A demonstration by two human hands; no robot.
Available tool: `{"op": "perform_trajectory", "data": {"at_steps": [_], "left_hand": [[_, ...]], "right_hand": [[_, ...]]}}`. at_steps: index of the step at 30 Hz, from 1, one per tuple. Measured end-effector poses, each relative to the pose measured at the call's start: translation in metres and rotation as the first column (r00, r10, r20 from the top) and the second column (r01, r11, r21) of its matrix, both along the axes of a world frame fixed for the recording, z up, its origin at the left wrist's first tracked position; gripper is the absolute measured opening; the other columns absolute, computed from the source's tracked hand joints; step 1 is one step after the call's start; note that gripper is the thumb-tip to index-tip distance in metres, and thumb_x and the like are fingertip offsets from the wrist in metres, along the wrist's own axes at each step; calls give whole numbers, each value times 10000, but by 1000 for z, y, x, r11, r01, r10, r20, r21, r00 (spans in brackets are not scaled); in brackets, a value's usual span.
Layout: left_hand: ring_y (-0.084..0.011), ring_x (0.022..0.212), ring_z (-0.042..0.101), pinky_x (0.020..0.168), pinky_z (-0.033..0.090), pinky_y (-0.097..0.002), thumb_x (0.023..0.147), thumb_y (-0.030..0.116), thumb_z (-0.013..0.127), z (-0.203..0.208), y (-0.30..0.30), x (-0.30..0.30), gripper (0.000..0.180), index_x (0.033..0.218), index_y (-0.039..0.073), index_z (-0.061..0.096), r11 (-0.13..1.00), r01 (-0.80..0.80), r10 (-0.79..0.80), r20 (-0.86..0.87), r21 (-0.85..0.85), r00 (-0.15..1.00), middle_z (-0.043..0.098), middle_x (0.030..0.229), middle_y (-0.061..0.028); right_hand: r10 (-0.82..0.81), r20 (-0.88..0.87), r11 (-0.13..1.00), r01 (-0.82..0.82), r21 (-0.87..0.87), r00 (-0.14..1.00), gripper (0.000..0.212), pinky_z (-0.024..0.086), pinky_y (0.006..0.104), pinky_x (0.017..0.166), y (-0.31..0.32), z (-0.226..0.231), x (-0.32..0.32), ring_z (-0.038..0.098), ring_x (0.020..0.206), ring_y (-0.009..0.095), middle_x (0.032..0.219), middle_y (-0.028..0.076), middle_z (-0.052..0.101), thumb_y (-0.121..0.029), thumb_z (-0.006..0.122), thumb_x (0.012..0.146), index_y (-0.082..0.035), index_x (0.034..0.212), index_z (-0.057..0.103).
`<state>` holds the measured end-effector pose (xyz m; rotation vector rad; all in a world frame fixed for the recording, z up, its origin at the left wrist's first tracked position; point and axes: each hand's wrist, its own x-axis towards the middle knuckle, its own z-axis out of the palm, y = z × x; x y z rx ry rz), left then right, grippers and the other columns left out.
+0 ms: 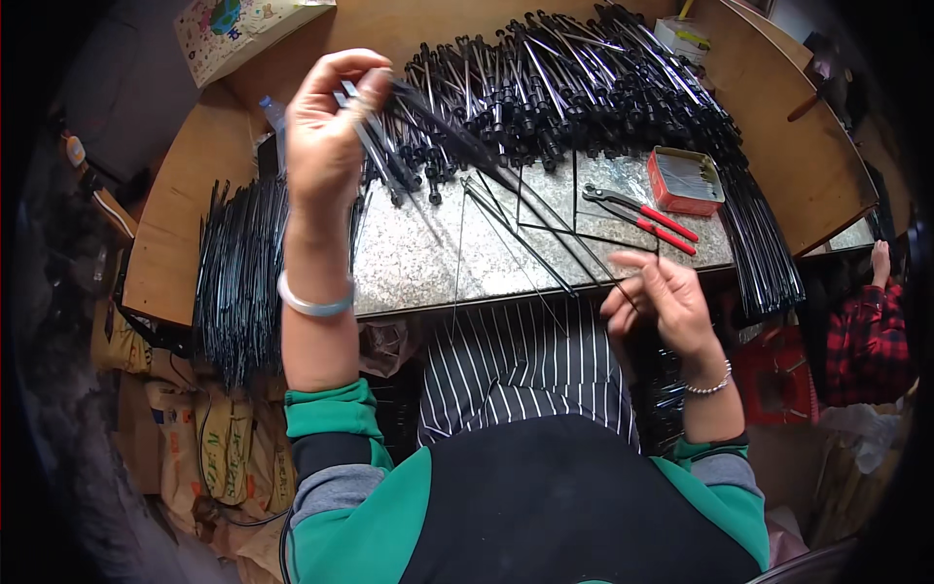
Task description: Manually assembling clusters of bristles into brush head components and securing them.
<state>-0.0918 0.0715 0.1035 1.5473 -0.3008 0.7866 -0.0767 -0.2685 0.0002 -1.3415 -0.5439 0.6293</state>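
Thin black strands (523, 242) slant left of the red-handled pliers (657, 214). Farther left, the left hand (336, 127) pinches silver rods (377, 153) (motion-blurred); below the pliers, the right hand (666, 302) half-curls by strand ends, its grip hard to tell.

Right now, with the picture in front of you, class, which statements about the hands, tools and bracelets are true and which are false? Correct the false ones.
1. The left hand is higher in the picture than the right hand. True.
2. The left hand is empty. False: it grips thin dark strands, partly blurred.
3. The red-handled pliers lie beside the red tin. True.
4. Both bracelets are beaded. False: a smooth pale bangle is on the left arm; only the beaded bracelet on the right is.
5. A large pile of black rods lies beyond the pliers. True.
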Motion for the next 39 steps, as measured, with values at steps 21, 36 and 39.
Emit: {"op": "perform_trajectory", "data": {"at_steps": [21,36,39], "left_hand": [[-84,854,558,786,441,-210,810,1,631,-20,-68,-1,202,1010,-6,603,959,-36,54,-59,281,997,617,924,-41],[-135,886,613,797,504,-248,749,-25,683,-21,-97,-6,397,1123,-14,551,953,-178,183,5,244,983,636,961,-101],[-110,850,584,765,494,-229,747,-30,678,-21,-97,-6,433,1144,1,507,953,-176,179,13,245,984,592,927,-64]], "right_hand": [[-241,940,850,519,85,242,162,405,335,543,86,46,29,519,620,330,730,156,511,-143,498,909,8,851,506],[181,133,979,-191,71,975,238,307,158,341,76,71,16,376,350,47,552,55,529,-240,332,987,-51,924,463],[145,50,982,-150,118,988,239,251,158,320,78,74,10,305,328,31,513,36,495,-236,337,987,-44,952,475]]}}
